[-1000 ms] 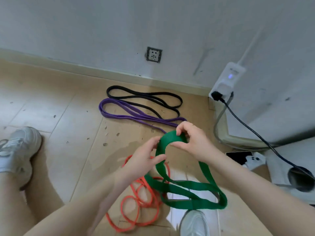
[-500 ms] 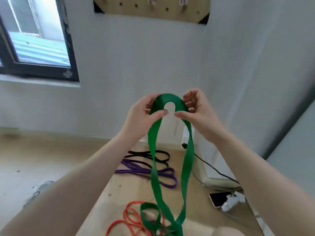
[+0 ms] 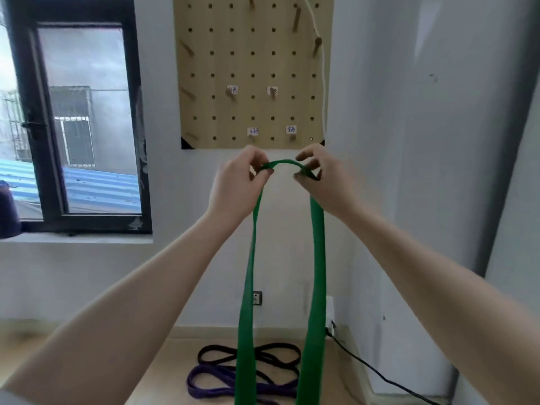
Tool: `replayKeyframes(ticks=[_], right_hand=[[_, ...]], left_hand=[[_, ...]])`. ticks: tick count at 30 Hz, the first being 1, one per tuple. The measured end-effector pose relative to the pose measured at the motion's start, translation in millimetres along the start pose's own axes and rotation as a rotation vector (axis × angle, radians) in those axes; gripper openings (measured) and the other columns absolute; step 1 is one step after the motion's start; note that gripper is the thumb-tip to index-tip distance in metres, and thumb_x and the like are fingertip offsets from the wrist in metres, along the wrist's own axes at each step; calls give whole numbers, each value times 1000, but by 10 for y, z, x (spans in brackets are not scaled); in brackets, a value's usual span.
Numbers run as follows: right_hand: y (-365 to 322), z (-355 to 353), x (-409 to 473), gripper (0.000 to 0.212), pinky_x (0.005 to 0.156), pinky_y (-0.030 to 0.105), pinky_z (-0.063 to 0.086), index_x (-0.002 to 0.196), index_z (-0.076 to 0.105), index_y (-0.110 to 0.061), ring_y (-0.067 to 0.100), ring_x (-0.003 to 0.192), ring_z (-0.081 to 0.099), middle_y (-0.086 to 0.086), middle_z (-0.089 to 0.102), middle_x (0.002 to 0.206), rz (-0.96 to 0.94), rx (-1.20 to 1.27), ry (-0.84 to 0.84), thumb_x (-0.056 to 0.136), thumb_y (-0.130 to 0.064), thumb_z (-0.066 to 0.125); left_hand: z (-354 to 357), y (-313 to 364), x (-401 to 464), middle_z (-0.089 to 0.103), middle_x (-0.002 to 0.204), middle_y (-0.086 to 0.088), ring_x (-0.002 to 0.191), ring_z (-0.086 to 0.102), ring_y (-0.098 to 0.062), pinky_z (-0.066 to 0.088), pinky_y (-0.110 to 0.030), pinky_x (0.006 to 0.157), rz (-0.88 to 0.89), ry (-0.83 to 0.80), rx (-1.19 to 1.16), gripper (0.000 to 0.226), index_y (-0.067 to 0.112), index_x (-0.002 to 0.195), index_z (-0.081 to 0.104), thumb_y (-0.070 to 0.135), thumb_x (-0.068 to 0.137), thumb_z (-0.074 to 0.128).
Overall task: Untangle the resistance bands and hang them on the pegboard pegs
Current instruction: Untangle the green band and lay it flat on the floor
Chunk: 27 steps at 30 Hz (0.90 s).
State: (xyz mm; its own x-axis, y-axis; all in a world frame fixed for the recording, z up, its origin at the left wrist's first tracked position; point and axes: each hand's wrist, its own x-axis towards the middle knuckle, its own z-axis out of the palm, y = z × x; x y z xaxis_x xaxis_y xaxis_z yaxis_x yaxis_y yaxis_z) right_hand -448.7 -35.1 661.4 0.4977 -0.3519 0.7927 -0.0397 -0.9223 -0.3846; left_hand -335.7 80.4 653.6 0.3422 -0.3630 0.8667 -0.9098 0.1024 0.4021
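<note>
Window [image 3: 79,121] comes first, at the left of the frame, with a dark frame and a blue ridged roof outside. A grey sill runs under it.

Next we see our left hand [image 3: 236,185], raised near the middle of the frame. Its thumb and fingers are curled and pinch the top of the green band [image 3: 318,258]. The band arches between our two hands like a little bridge. From there its two sides hang straight down, side by side, and run off the bottom edge of the frame. The left side looks a bit twisted and thin near the top, and the right side looks flat and wide.

Just above our hands is the pegboard [image 3: 252,71], a pale wood square on the white wall, full of small holes. A few wooden pegs [image 3: 271,93] stick out of it, and some have small white labels with blue marks that we cannot read. A white cord [image 3: 323,83] hangs down its right edge.

Low in the middle, on the wood floor behind the green band, lie a black band [image 3: 216,353] and a purple band [image 3: 210,384], close together.

Our right hand [image 3: 324,179] pinches the other end of the arch, with fingers curled on the band.

At the lower right, a black cable [image 3: 380,375] runs across the floor by the wall.
</note>
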Motion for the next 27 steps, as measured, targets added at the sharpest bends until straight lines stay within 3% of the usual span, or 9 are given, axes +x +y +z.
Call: replayKeyframes(ticks=[3, 6, 9, 11, 16, 19, 21, 24, 27], right_hand=[[-102, 68, -106, 40, 62, 25, 48, 106, 43, -25, 11, 74, 58, -3, 58, 88, 127, 240, -86, 78, -28, 72], [-152, 52, -179, 32, 50, 24, 49, 103, 43, -20, 12, 60, 60, 2, 58, 87, 203, 637, -25, 83, -20, 68], [-144, 30, -182, 29, 66, 26, 59, 114, 45, -8, 17, 65, 68, 11, 59, 96, 206, 901, -87, 89, -7, 58], [-123, 39, -172, 32, 73, 30, 59, 118, 46, -5, 22, 74, 70, 13, 58, 100, 171, 876, -118, 89, 3, 54], [-89, 61, -137, 28, 53, 18, 45, 105, 55, -21, 9, 59, 57, 4, 58, 93, 106, 760, -72, 87, 0, 58], [-38, 96, -118, 28, 70, 19, 44, 97, 56, -34, 11, 84, 56, -4, 59, 106, 78, 653, -44, 85, -10, 64], [-20, 136, -130, 27, 86, 29, 49, 101, 52, -30, 18, 103, 60, 2, 58, 120, 96, 751, -117, 88, -8, 59], [-45, 190, -180, 26, 85, 41, 55, 109, 45, -21, 26, 95, 66, 14, 63, 110, 153, 965, -191, 92, -2, 50], [-67, 231, -182, 27, 80, 40, 57, 105, 46, -21, 26, 89, 67, 12, 64, 103, 142, 881, -107, 89, 0, 54]], left_hand=[[5, 103, 63, 56, 79, 6, 67, 61, -21, 55, -34, 57, -60, 68, -151, 11, 15, 83, 52, 17, 85, 63], [34, 133, 22, 59, 86, -5, 70, 66, -26, 58, -35, 54, -146, -28, -277, 14, 9, 85, 52, 18, 86, 63], [20, 83, -72, 61, 91, -9, 76, 68, -27, 59, -37, 60, -211, -92, -412, 12, 7, 89, 53, 16, 89, 59], [-23, 54, -99, 64, 91, -12, 76, 69, -25, 58, -37, 63, -234, -89, -482, 10, 6, 91, 53, 15, 90, 56], [-33, 69, -139, 65, 87, -2, 77, 69, -16, 58, -29, 66, -184, -160, -522, 5, 16, 89, 57, 17, 92, 53], [-15, 46, -163, 65, 85, 2, 79, 67, -10, 57, -26, 72, -187, -179, -584, 7, 17, 90, 58, 18, 92, 51], [-6, 20, -180, 64, 83, 3, 80, 66, -11, 57, -28, 75, -189, -194, -615, 9, 17, 91, 59, 18, 93, 50], [26, -10, -215, 65, 85, 3, 82, 67, -13, 57, -30, 77, -190, -201, -608, 12, 17, 94, 59, 19, 94, 47], [44, -40, -265, 67, 86, 4, 84, 67, -11, 57, -29, 76, -240, -180, -646, 18, 17, 97, 59, 22, 97, 41]])
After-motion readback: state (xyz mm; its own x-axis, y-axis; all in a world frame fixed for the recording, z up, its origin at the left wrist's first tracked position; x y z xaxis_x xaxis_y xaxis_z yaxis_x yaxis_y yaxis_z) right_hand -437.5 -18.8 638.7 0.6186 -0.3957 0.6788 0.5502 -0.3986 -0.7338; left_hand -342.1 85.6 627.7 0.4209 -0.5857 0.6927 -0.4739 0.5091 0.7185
